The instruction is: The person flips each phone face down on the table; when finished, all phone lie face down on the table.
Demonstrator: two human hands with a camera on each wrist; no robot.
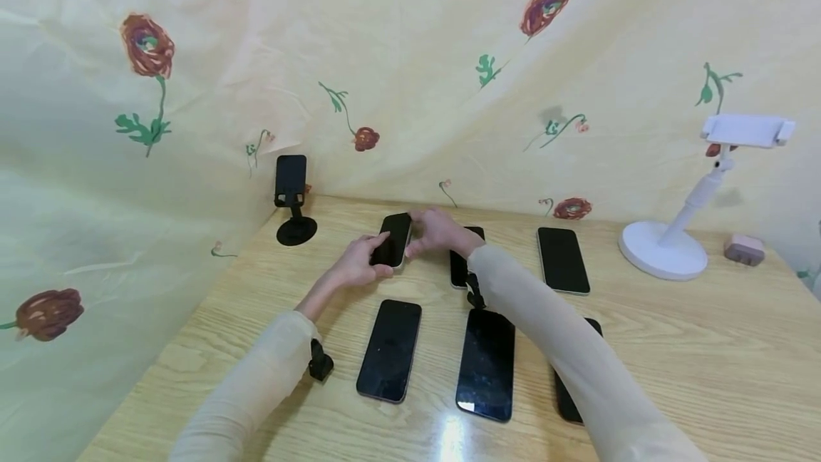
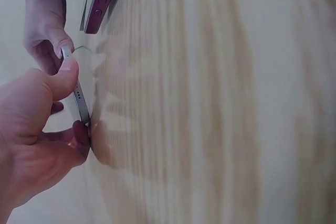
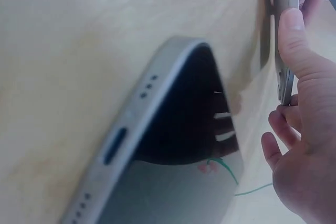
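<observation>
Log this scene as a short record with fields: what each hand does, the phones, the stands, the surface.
left hand: pinches the near end of the held phone, thumb on its edge
right hand: holds the far side of the same phone
other phones: five lie flat, screens dark, one nearest the left sleeve
black stand: upright at back left, no phone on it
white stand: back right, no phone in its clamp
surface: wooden table

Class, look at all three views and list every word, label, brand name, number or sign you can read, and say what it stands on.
None: no writing can be read in any view.
The phone held by the left hand and right hand has a dark, blank screen.
The other phones, such as the near one, are dark too.
The white stand and black stand show no legible marks.
</observation>
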